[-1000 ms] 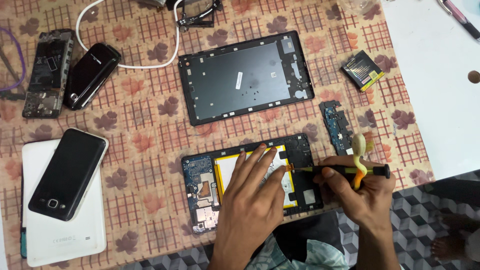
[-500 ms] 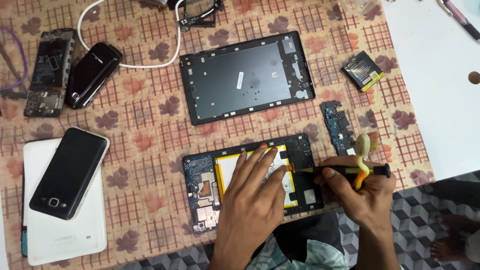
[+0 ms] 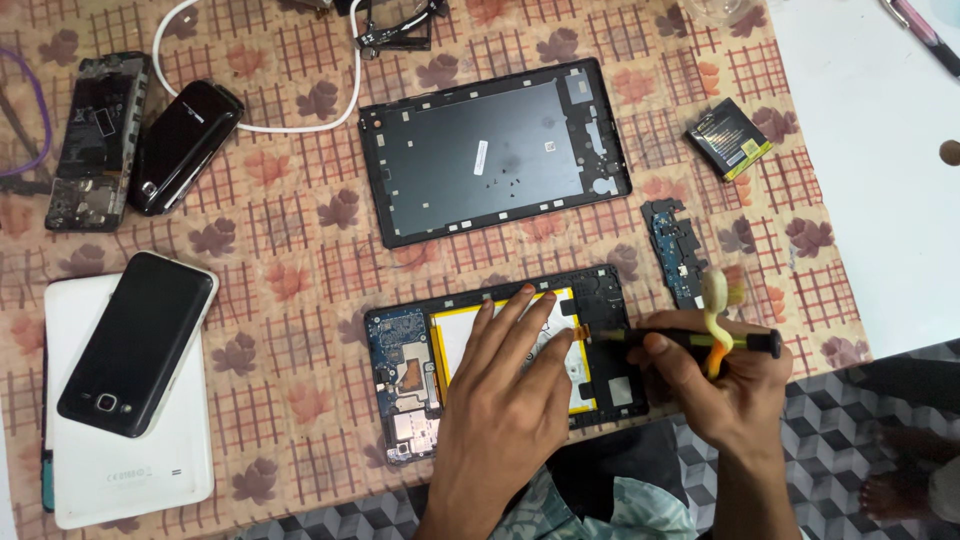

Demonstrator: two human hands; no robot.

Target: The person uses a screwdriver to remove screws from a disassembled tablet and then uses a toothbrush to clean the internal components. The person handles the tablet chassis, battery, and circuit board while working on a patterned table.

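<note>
An opened tablet [image 3: 405, 375] lies near the table's front edge, showing a blue circuit board and a yellow-edged battery [image 3: 455, 330]. My left hand [image 3: 505, 395] rests flat on the battery with fingers spread. My right hand [image 3: 725, 385] grips a black and yellow screwdriver [image 3: 690, 342] lying sideways, its tip at the battery's right edge. The tablet's dark back cover [image 3: 495, 150] lies further back, inner side up.
A small blue circuit board [image 3: 678, 248] lies right of the tablet, a small black battery [image 3: 728, 137] beyond it. At left, a black phone [image 3: 135, 345] lies on a white tablet [image 3: 120, 460]; another phone [image 3: 183, 145] and a stripped phone frame [image 3: 92, 140] sit behind. A white cable [image 3: 255, 125] runs across the back.
</note>
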